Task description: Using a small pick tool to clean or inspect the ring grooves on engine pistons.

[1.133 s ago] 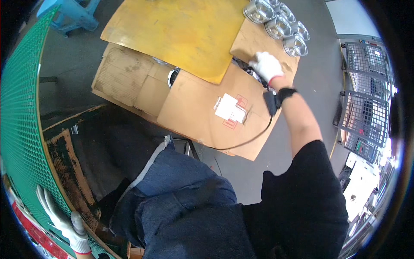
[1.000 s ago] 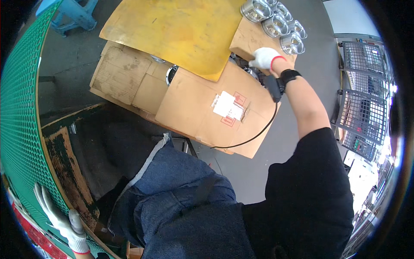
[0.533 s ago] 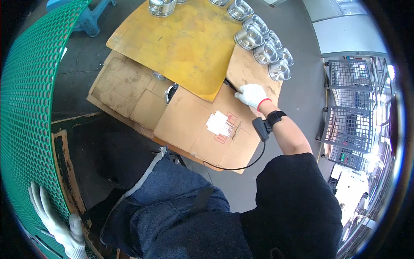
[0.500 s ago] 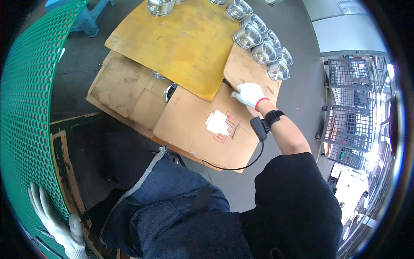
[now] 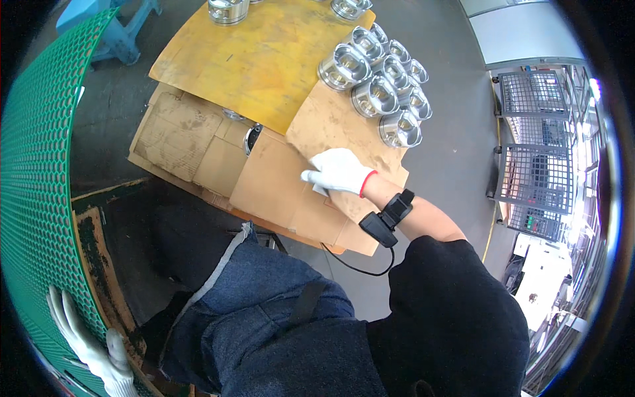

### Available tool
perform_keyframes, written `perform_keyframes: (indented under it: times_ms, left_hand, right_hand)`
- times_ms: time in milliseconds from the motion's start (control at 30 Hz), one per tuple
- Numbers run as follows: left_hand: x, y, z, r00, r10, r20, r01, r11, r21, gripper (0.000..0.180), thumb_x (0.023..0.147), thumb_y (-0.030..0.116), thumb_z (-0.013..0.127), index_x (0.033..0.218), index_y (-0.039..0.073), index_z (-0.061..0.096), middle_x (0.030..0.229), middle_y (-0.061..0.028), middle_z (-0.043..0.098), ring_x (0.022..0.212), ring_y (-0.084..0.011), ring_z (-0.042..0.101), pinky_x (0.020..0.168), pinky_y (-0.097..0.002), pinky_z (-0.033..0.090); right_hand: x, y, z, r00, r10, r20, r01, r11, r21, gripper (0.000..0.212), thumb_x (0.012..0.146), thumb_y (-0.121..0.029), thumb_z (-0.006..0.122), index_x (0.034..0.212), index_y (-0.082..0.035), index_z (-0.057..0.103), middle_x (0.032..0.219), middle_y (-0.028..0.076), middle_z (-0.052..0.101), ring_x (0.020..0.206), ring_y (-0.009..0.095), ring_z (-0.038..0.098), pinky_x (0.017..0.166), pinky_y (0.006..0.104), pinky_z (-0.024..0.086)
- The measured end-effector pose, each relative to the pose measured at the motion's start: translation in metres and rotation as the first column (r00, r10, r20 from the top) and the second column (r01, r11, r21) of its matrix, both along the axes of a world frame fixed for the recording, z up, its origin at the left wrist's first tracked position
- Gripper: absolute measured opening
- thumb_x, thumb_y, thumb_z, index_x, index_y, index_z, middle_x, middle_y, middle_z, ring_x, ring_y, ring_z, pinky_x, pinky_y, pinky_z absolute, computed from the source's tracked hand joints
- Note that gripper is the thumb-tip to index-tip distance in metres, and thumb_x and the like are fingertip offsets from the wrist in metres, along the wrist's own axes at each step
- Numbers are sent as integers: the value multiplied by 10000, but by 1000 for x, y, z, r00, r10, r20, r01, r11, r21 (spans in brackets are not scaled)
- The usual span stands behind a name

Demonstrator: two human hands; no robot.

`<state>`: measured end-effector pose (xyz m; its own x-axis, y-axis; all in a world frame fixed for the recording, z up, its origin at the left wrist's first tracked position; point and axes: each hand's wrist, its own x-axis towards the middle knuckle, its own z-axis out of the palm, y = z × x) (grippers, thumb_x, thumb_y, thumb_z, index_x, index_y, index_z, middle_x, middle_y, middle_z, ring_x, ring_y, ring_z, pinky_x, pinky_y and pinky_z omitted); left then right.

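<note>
My right hand [image 5: 338,171], in a white glove with a red cuff, is closed on the near edge of a brown cardboard sheet [image 5: 331,119]. On that sheet several shiny metal pistons [image 5: 400,129] stand close together toward its far right side. The sheet overlaps a yellow board [image 5: 251,53] and a lower piece of cardboard [image 5: 268,175]. My left hand [image 5: 89,344], gloved in white, rests with fingers stretched out against a green perforated panel [image 5: 40,218].
More pistons stand on the yellow board, one at its far left [image 5: 228,10]. Another piston [image 5: 252,139] partly shows beneath the cardboard. A blue stool [image 5: 116,33] stands at the far left. Grey mesh carts [image 5: 532,175] line the right.
My right hand has drawn the cardboard sheet, with its pistons, left and nearer, covering the white label on the lower cardboard. My left hand has stayed on the panel.
</note>
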<state>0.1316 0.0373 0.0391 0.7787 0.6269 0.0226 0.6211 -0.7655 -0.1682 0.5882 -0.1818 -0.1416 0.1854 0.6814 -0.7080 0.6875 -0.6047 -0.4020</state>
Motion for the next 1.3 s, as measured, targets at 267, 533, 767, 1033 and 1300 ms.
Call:
perform_keyframes:
  times_ms: [267, 533, 767, 1033, 1300]
  left_hand:
    - [85, -7, -37, 999, 3, 49, -1, 999, -41, 778, 954, 563, 403, 1464, -21, 337, 1518, -237, 322, 1406, -418, 296, 1151, -518, 226]
    - [109, -14, -55, 994, 41, 100, -30, 993, -110, 809, 943, 580, 421, 1461, -34, 329, 1526, -236, 306, 1417, -404, 279, 1161, -493, 209]
    - [113, -18, -62, 992, 53, 117, -43, 996, -80, 828, 941, 609, 420, 1442, -47, 350, 1492, -256, 349, 1393, -417, 323, 1143, -504, 246]
    - [116, -18, -48, 997, 67, 43, -65, 996, -53, 812, 851, 545, 574, 1411, -20, 412, 1484, -249, 370, 1379, -437, 335, 1140, -504, 256]
    - [138, -32, -28, 979, 162, 120, -149, 982, -113, 802, 705, 313, 756, 1405, 81, 441, 1463, -217, 395, 1354, -433, 355, 1130, -517, 284]
  right_hand:
    - [37, 4, -37, 986, 164, 4, -164, 984, 67, 531, 908, -529, 463, 831, -59, 697, 861, 198, 682, 818, 387, 649, 745, 461, 509]
    - [84, -61, -60, 998, -62, 28, 41, 882, 469, 427, 934, -461, 493, 960, -89, 701, 961, 155, 681, 897, 345, 645, 789, 429, 517]
    - [278, -182, -66, 589, -210, 780, 49, 973, 225, 637, 748, -160, 697, 1348, -264, 509, 1255, 236, 539, 1117, 419, 568, 925, 466, 506]
    - [300, -135, -94, 783, -23, 622, 86, 994, -72, 702, 683, -293, 773, 1326, -174, 516, 1188, 277, 565, 1063, 438, 587, 902, 465, 496]
    - [195, -164, -43, 801, 133, 583, -211, 975, 67, 480, 734, -172, 690, 1209, -134, 628, 1167, 171, 640, 1102, 339, 592, 985, 410, 461]
